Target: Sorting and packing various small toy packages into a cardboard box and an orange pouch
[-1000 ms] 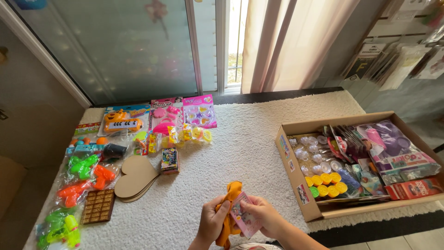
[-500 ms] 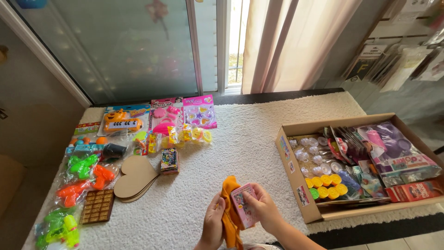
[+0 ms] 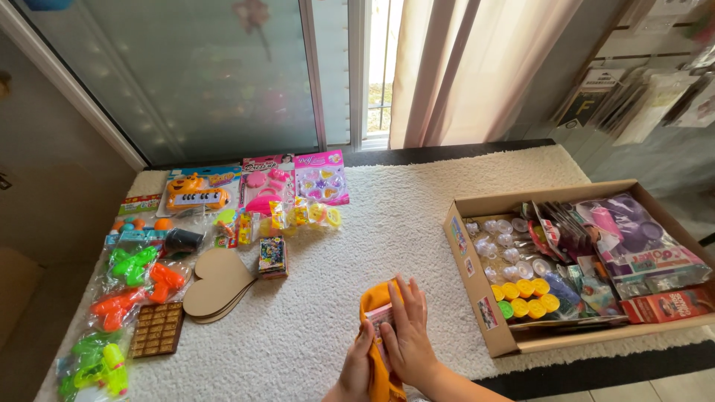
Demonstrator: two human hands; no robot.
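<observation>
Orange cloth (image 3: 381,356), long axis vertical at lower centre, is gripped by left hand (image 3: 359,366); small pink box (image 3: 378,316) is pressed against it under right hand (image 3: 407,335), fingers flat.

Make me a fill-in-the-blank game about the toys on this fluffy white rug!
1. Both hands press a small pink packet against an ____ cloth.
2. The flat wooden cutouts are shaped like a ____.
3. The round yellow tubs sit inside a brown cardboard ____.

Missing words: orange; heart; box
</observation>
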